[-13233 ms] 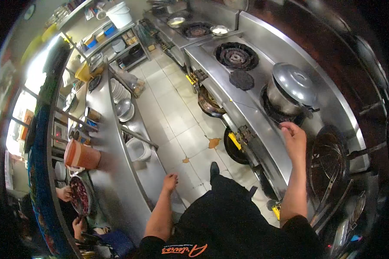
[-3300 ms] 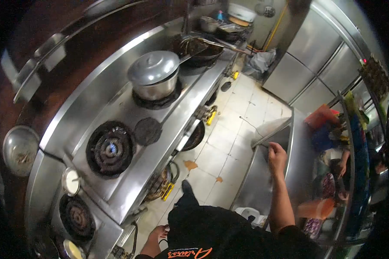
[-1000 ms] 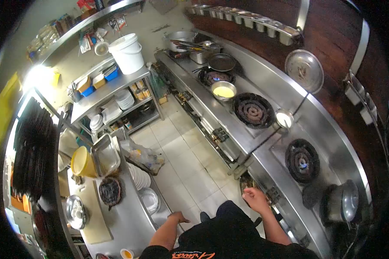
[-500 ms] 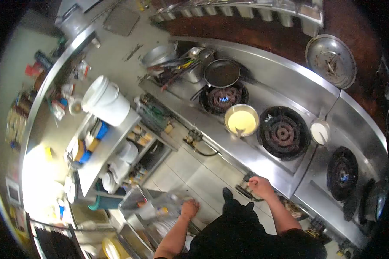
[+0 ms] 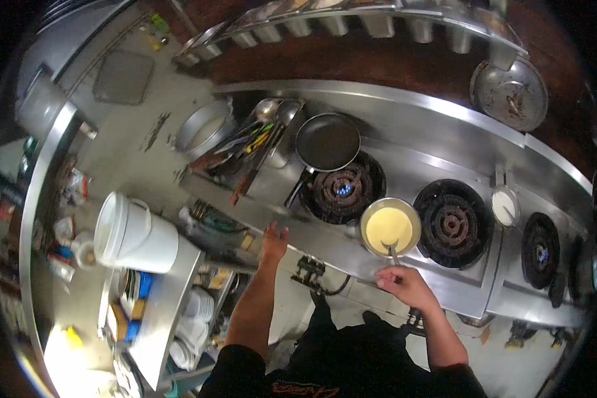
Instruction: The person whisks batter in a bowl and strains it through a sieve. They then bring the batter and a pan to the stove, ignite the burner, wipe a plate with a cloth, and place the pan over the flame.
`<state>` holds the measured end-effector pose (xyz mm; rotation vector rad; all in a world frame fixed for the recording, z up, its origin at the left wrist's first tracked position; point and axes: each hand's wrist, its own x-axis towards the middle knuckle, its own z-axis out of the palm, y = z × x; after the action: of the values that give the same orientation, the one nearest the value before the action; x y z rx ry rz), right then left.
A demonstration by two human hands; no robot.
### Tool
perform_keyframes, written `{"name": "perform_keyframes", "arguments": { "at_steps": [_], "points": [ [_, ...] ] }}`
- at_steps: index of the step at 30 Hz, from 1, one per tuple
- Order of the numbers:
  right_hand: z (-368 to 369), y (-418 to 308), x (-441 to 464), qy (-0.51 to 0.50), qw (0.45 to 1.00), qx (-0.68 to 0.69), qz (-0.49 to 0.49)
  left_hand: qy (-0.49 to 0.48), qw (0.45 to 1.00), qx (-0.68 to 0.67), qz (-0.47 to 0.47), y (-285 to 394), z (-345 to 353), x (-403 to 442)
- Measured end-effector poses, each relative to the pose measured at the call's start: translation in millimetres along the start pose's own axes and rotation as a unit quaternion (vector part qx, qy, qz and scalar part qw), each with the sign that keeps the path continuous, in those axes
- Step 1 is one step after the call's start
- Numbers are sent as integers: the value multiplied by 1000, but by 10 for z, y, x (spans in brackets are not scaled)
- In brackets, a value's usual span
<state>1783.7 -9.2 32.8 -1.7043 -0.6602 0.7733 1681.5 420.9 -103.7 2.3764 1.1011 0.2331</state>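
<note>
My right hand (image 5: 401, 282) is at the stove's front edge, its fingers by the handle of a spoon (image 5: 393, 251) that stands in a metal bowl of yellow liquid (image 5: 388, 227); whether they grip it is unclear. My left hand (image 5: 274, 242) is empty, fingers apart, over the front edge of the stove (image 5: 338, 249), below the handle of a black frying pan (image 5: 328, 142). That pan rests at the back of a burner (image 5: 343, 189) with a small blue flame.
A container of utensils (image 5: 282, 136) and a large metal pot (image 5: 205, 126) stand at the left. Right of the bowl are another burner (image 5: 452, 223), a small pan of white liquid (image 5: 505, 205) and a lit burner (image 5: 541, 251). A white bucket (image 5: 136, 232) stands on a shelf.
The view has turned to face the stove and come closer. My left hand has risen from beside the shelves to the stove edge. My right hand has moved up to the spoon at the bowl.
</note>
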Motion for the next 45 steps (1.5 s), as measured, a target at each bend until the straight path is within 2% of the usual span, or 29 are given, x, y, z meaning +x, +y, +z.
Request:
{"name": "perform_keyframes", "arguments": {
  "at_steps": [2,5,6,8,11,14,16,18,21,22,24,26,29,32,36,39,42,45],
  "points": [
    [179,-8,-68,49,998,31,29,20,997,68,33,-14,169,579],
    [470,48,-209,159,983,39,82,4,998,66,19,238,238,999],
    [581,-17,-262,202,972,4,119,-11,997,65,42,275,295,1137],
    [823,-26,-332,262,948,68,165,-35,993,67,85,301,353,1371],
    [1135,-42,-394,317,922,88,204,-125,989,-14,72,404,400,1509],
    [1351,-217,-266,324,918,68,219,-150,980,-63,112,282,673,1713],
    [1368,-316,-172,286,933,38,214,-145,982,-51,113,202,894,1839],
    [1329,-354,-67,254,946,-19,201,-163,978,-15,131,377,679,1893],
    [1255,-185,23,260,951,-47,160,-66,982,42,171,564,336,1465],
    [1215,-265,58,257,950,-30,177,-50,983,49,171,503,361,1324],
    [1189,-307,97,272,946,-39,173,-80,983,23,161,452,192,920],
    [1168,-300,114,268,946,-40,180,-124,986,16,113,381,166,599],
    [1136,-260,142,245,951,-32,185,-94,987,-6,132,212,374,254],
    [1076,-219,164,241,956,-30,168,-163,977,-78,111,266,344,73],
    [986,-160,205,239,957,-39,161,-153,977,-92,115,284,450,-56],
    [915,-77,189,248,957,-47,145,-146,980,-67,121,266,565,-83],
    [840,37,176,260,952,-50,151,-190,970,-22,149,263,568,-58],
    [795,53,230,264,952,-55,145,-239,964,-17,116,383,317,-82]
  ]
}}
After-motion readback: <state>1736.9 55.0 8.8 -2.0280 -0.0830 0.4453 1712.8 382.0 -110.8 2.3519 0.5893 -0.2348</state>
